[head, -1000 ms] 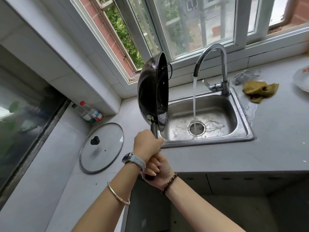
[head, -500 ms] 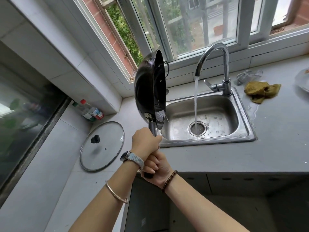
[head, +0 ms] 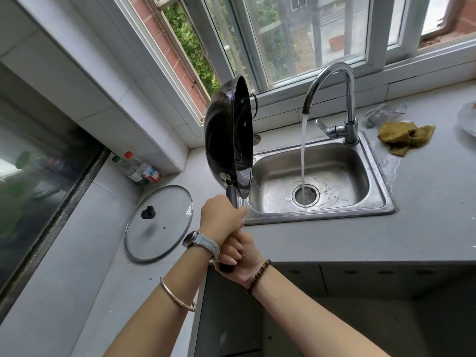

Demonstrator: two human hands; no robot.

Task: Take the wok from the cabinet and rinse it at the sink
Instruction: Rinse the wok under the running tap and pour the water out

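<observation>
Left hand wraps the handle high, near the bowl. Right hand grips it below, at the butt end.

I have the wok on edge, almost vertical, mouth toward the faucet, low rim over the left edge of the sink. A thin trickle runs off that rim.

The water stream drops straight to the drain, apart from the wok.

Reads as draining. To do it well, hold the low rim inside the basin, tip slowly, and clamp firmly, since a wet handle may twist.

Glass lid lies on the counter to the left.
</observation>
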